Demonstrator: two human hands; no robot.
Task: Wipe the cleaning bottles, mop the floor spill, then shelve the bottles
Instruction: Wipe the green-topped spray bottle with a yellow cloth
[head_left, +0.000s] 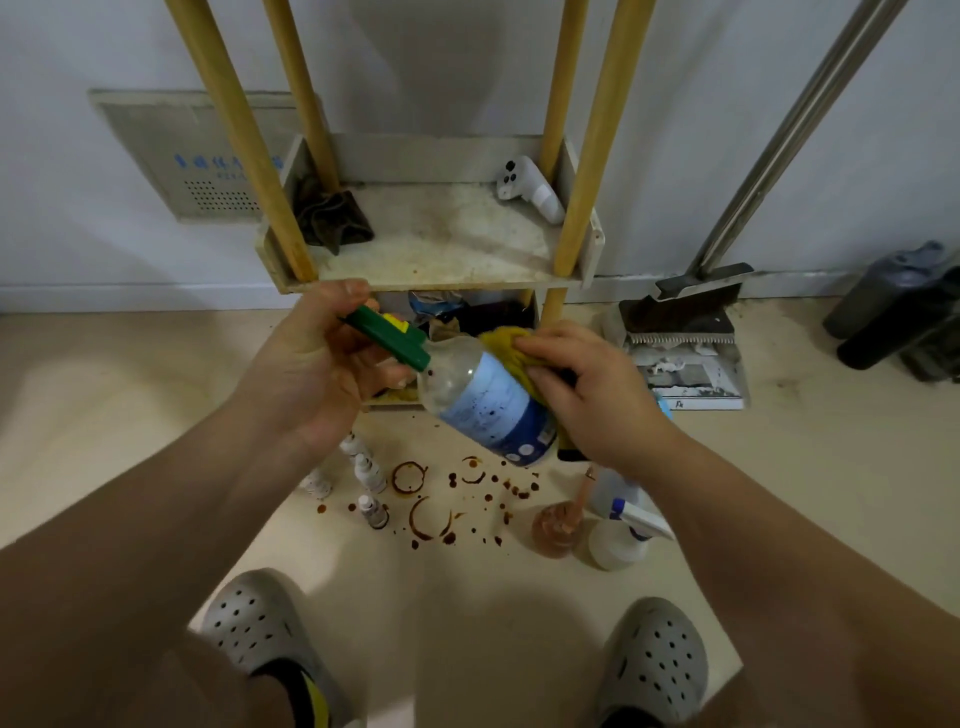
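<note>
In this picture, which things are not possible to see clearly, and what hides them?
Head view: lower shelf contents, mostly hidden behind the left hand, the spray bottle and the yellow cloth.
Head view: most of the yellow cloth, covered by the right hand.
Head view: print on the spray bottle's label and blue writing on the wall panel, too blurred to read.
Head view: small bottles on the floor, labels too small.

Tilted green-capped, blue-labelled spray bottle (485, 402), midair.
</note>
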